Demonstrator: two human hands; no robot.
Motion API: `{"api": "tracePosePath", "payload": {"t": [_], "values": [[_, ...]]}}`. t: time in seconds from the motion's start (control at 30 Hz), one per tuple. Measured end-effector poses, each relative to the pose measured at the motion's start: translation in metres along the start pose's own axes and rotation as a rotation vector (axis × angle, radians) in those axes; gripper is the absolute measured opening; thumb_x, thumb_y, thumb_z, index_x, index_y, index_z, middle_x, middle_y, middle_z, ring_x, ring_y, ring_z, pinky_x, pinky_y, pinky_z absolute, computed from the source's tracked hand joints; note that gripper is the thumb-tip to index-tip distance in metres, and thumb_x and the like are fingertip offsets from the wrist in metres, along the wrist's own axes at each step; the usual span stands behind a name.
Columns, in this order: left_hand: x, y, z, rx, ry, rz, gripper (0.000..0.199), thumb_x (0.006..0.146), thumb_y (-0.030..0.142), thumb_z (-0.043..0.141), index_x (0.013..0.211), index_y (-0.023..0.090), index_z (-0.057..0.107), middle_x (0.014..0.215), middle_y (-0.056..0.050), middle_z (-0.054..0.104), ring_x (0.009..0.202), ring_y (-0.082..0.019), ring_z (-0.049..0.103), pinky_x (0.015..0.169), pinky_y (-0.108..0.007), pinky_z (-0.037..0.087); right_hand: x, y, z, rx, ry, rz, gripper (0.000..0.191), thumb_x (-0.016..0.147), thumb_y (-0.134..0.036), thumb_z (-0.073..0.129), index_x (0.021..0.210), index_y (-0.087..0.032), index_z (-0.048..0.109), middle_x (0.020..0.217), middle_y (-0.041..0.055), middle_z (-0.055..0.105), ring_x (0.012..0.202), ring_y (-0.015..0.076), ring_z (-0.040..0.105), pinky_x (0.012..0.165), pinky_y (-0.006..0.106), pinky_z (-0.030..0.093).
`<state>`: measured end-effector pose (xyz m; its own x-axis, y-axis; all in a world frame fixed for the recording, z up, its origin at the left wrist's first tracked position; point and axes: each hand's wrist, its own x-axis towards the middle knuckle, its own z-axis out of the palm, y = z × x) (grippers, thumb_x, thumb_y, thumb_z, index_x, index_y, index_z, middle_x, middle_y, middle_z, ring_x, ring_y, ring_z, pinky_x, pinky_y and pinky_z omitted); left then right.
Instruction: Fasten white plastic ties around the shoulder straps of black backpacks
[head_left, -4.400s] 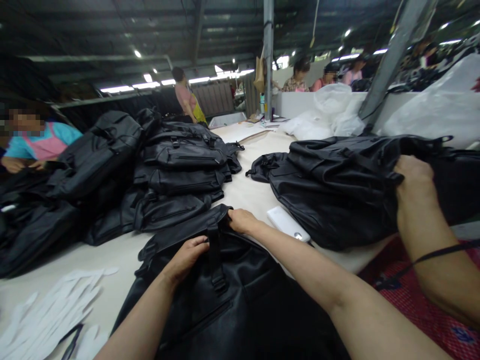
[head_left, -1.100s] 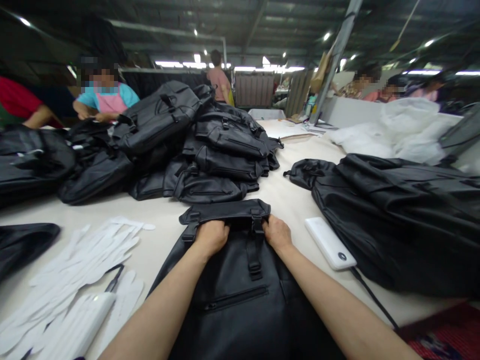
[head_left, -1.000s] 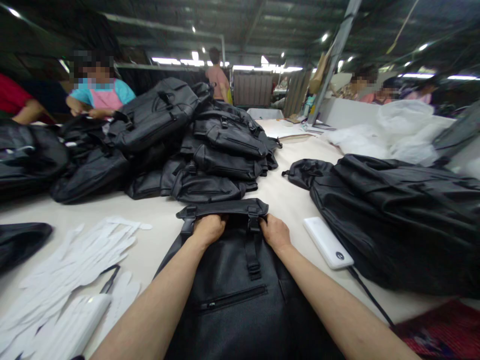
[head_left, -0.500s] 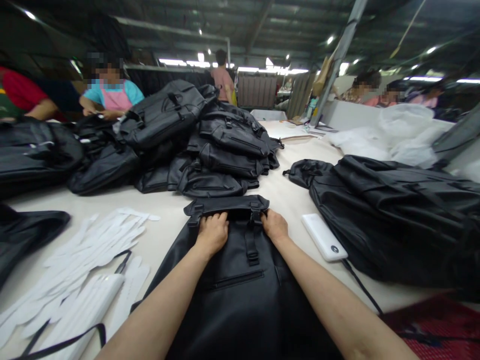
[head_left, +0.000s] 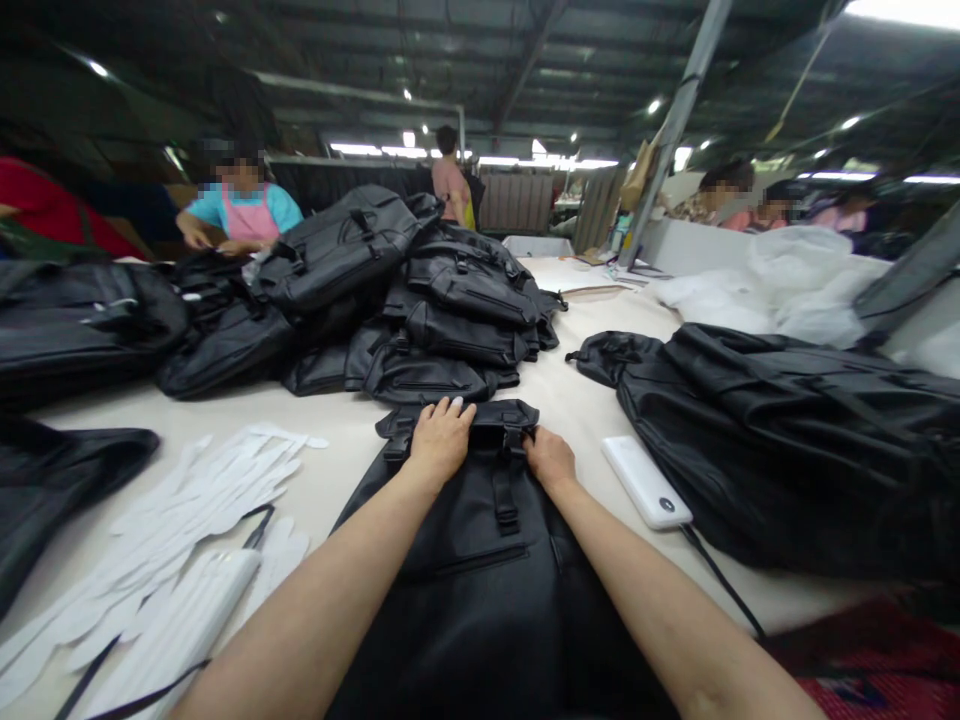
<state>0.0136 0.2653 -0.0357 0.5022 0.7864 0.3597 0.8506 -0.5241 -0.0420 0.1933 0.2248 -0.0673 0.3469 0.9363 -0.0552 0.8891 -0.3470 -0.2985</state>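
Observation:
A black backpack [head_left: 480, 600] of smooth, leather-like material lies before me, its rolled top flap [head_left: 501, 412] at the far end. My left hand [head_left: 442, 440] rests on that flap, fingers stretched out over its upper edge. At the flap's right corner, my right hand [head_left: 550, 457] is closed on the edge, fingertips partly hidden behind the material. Between my hands hangs a strap with a buckle [head_left: 506, 505], and a zip pocket [head_left: 480, 560] crosses the front below it.
Black backpacks are piled ahead [head_left: 465, 290], and more lie at the right [head_left: 772, 440]. A white power bank [head_left: 645, 482] with a black cable sits right of my hand. White strips [head_left: 187, 510] cover the left tabletop. Co-workers [head_left: 244, 210] stand or sit beyond.
My left hand has moved up from below the flap's edge onto the top of the flap. My right hand stays at the right corner. The camera view has shifted slightly.

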Motion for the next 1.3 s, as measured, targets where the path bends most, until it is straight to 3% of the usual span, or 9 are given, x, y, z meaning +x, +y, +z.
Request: {"api": "tracePosePath", "payload": {"t": [0.17,0.3,0.53,0.67,0.77,0.87,1.0,1.13,1.3], "values": [[-0.031,0.002,0.022,-0.092,0.0,0.149,0.043,0.085,0.014,0.035,0.124,0.024,0.05,0.131,-0.004,0.051,0.123,-0.022,0.041,0.099,-0.04,0.03,0.002,0.006,0.002,0.018,-0.002,-0.012,0.03,0.088,-0.027,0.039,0.107,-0.018,0.06,0.099,0.0126,0.065,0.093,0.0216,0.06,0.076,0.028,0.042],[-0.062,0.001,0.032,-0.108,-0.069,0.064,0.042,0.087,0.022,0.036,0.127,0.025,0.047,0.136,-0.004,0.044,0.129,-0.023,0.033,0.104,-0.043,0.025,0.003,0.008,0.008,0.05,-0.003,-0.025,0.03,0.086,-0.022,0.04,0.109,-0.02,0.059,0.102,0.0117,0.065,0.095,0.0219,0.06,0.077,0.028,0.042],[-0.06,0.0,0.032,-0.143,-0.142,0.016,0.045,0.087,0.044,0.036,0.13,0.032,0.04,0.143,-0.004,0.034,0.134,-0.024,0.021,0.106,-0.05,0.016,0.014,0.016,-0.018,0.102,-0.016,-0.106,0.026,0.082,-0.021,0.044,0.096,-0.017,0.066,0.096,0.0086,0.067,0.091,0.02,0.061,0.076,0.025,0.043],[-0.058,0.009,0.026,-0.154,-0.174,0.0,0.045,0.087,0.039,0.037,0.131,0.029,0.04,0.144,-0.006,0.032,0.133,-0.026,0.022,0.104,-0.052,0.019,0.008,0.001,-0.055,0.126,0.148,-0.17,0.036,0.086,-0.021,0.037,0.115,-0.011,0.056,0.117,0.0123,0.058,0.109,0.0205,0.051,0.092,0.029,0.036],[-0.058,0.017,0.006,-0.183,-0.228,0.028,0.043,0.085,0.032,0.041,0.127,0.023,0.047,0.138,-0.009,0.042,0.128,-0.027,0.034,0.102,-0.048,0.028,-0.016,-0.029,-0.063,0.161,0.33,-0.465,0.04,0.087,-0.027,0.038,0.123,-0.014,0.048,0.125,0.0105,0.052,0.114,0.0188,0.045,0.097,0.031,0.032],[-0.067,0.008,-0.028,-0.27,-0.193,0.104,0.033,0.086,0.027,0.039,0.114,0.024,0.057,0.116,-0.007,0.062,0.107,-0.021,0.056,0.096,-0.04,0.037,-0.043,-0.048,-0.051,0.096,0.346,-0.69,0.035,0.086,-0.026,0.044,0.118,-0.017,0.053,0.123,0.0091,0.053,0.114,0.0192,0.045,0.095,0.034,0.034],[-0.088,-0.04,-0.06,-0.322,0.159,-0.088,0.031,0.087,0.027,0.04,0.112,0.02,0.057,0.115,-0.007,0.061,0.11,-0.019,0.052,0.098,-0.036,0.036,-0.058,-0.039,-0.026,0.011,0.375,-0.716,0.034,0.087,-0.019,0.04,0.118,-0.016,0.053,0.125,0.0091,0.052,0.118,0.0193,0.042,0.098,0.035,0.03],[-0.099,-0.071,-0.047,-0.404,0.152,-0.346,0.042,0.083,0.036,0.044,0.117,0.012,0.051,0.115,-0.013,0.059,0.108,-0.022,0.053,0.093,-0.037,0.042,-0.049,-0.026,0.002,-0.072,0.371,-0.655,0.041,0.087,-0.024,0.042,0.127,-0.015,0.047,0.138,0.0105,0.039,0.129,0.0234,0.028,0.103,0.04,0.022],[-0.101,-0.058,-0.017,-0.449,0.104,-0.467,0.038,0.08,0.043,0.048,0.101,0.013,0.059,0.095,-0.01,0.062,0.091,-0.023,0.058,0.083,-0.035,0.046,-0.034,-0.023,0.029,-0.133,0.303,-0.572,0.043,0.086,-0.033,0.044,0.127,-0.019,0.047,0.145,0.007,0.027,0.132,0.0249,0.021,0.104,0.042,0.019]]}}
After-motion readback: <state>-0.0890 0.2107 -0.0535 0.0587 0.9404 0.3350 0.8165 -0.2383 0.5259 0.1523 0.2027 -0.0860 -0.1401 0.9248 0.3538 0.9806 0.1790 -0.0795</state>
